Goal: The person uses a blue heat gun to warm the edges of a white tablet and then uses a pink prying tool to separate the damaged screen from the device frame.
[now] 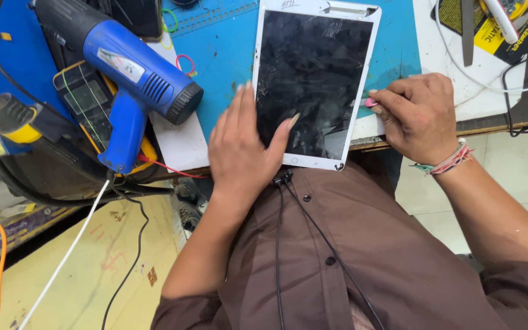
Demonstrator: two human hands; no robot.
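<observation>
With the left hand [239, 143] flat and open on the cracked tablet [314, 82], the right hand [417, 116] pinched a pink pick [371, 102] at its edge, where too hard a pry might have splintered more glass.

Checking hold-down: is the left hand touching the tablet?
Touching. The head view shows the left hand lying flat over the left edge of the white tablet, thumb resting on its cracked screen.

Glossy cracked glass on the tablet [313, 85]; matt blue plastic heat gun [126, 67].
</observation>
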